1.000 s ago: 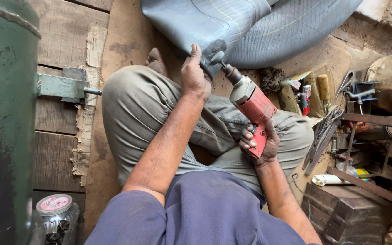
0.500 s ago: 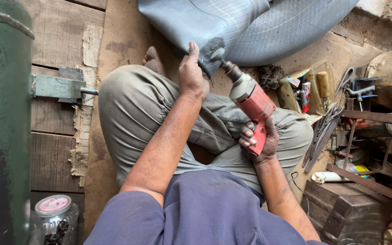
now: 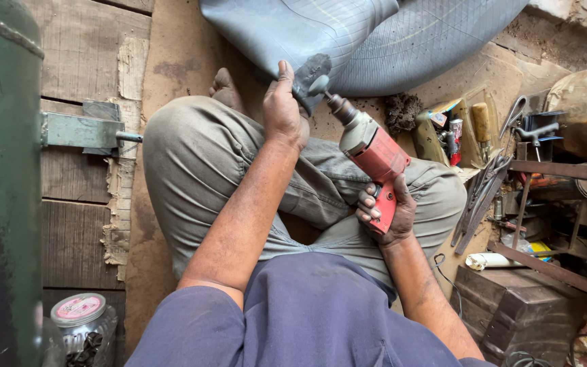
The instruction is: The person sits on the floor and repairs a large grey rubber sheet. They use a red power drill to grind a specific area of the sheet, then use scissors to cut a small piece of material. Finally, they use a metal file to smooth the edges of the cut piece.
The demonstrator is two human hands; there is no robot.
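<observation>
While left hand [image 3: 283,109] pinches rubber tube [image 3: 307,34], right hand [image 3: 385,211] grips red drill [image 3: 374,153].

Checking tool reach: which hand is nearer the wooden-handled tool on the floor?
Right. The right hand, gripping the red drill, sits below-left of the wooden-handled tool; the left hand is farther left, on the rubber tube.

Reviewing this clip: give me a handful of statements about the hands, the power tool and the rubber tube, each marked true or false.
1. The right hand grips a red power tool. True.
2. The left hand rests flat on the knee. False: it holds a fold of the grey rubber tube.
3. The tool's tip points at the tube where the left hand holds it. True.
4. A lidded glass jar stands at the right. False: it is at lower left.
</observation>
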